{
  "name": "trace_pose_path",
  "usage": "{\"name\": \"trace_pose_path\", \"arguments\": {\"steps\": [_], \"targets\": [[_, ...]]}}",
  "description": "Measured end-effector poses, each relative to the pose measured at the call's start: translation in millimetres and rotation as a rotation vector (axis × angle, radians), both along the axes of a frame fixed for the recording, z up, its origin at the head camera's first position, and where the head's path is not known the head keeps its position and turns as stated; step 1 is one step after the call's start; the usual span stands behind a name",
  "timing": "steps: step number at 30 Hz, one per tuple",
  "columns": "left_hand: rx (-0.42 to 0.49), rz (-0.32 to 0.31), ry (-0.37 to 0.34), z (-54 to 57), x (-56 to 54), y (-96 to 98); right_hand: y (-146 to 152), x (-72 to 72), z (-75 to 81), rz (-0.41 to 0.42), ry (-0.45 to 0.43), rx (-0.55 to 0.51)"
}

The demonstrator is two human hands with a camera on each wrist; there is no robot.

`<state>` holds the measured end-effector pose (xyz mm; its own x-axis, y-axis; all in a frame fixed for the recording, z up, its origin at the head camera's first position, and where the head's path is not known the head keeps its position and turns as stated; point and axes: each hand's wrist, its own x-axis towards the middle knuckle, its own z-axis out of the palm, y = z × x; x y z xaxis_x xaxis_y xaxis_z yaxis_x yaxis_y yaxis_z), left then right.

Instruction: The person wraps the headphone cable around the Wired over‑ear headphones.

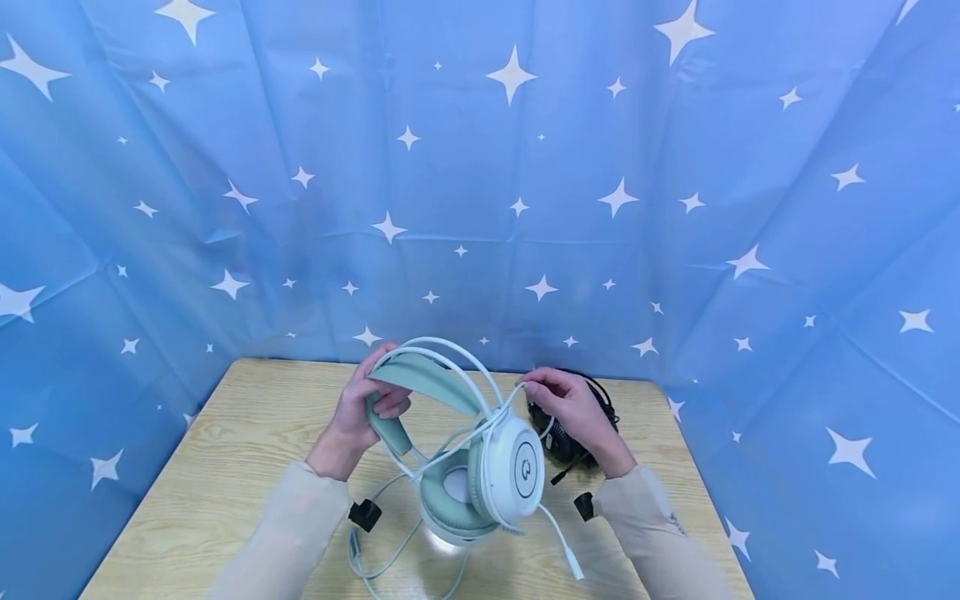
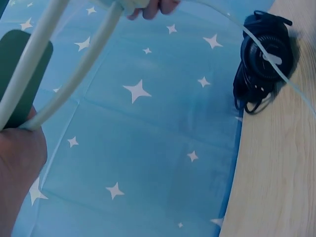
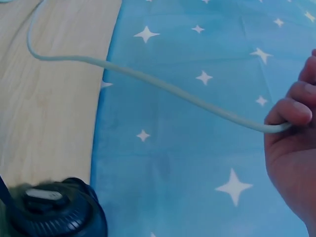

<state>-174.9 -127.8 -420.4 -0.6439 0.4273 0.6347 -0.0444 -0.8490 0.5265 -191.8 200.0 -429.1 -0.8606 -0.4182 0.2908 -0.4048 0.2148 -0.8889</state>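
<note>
A mint-green and white headset (image 1: 507,492) is held up over the table, its ear cups hanging low and its thin microphone boom (image 1: 560,540) pointing down. My left hand (image 1: 358,410) grips the padded headband (image 1: 423,379) at its left side. With thumb and fingers my right hand (image 1: 572,410) pinches the pale green cable (image 3: 170,89) beside the upper ear cup. In the right wrist view the cable runs from these fingers down toward the table. Part of the cable crosses the headband, and more of it hangs in loops below.
A black headset (image 2: 266,54) lies on the table near the back right, partly hidden behind my right hand in the head view. The wooden table (image 1: 187,500) ends at a blue curtain (image 1: 480,167) with white stars, which also stands at both sides.
</note>
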Motion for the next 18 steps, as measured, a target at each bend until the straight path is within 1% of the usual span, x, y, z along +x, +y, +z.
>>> {"name": "trace_pose_path", "arguments": {"steps": [4, 7, 10, 14, 17, 18], "targets": [[0.028, -0.027, 0.002, 1.4, 0.2, 4.0, -6, 0.1, -7.9, 0.031, -0.015, -0.043], [0.048, -0.042, 0.001, 1.1, 0.2, 6.4, -11, 0.0, -12.7, 0.040, -0.019, -0.068], [0.072, -0.045, 0.000, 0.5, -0.3, 8.8, -16, -0.4, -17.7, 0.049, -0.040, -0.110], [0.096, -0.009, -0.019, 1.5, -0.7, 13.0, -20, -2.5, -30.7, 0.086, -0.088, -0.192], [0.105, 0.031, -0.046, 2.5, 0.1, 16.5, -20, -2.9, -43.5, 0.107, -0.064, -0.229], [0.111, 0.038, -0.054, 2.8, 0.5, 17.7, -19, -2.9, -47.3, 0.105, -0.038, -0.227]]}}
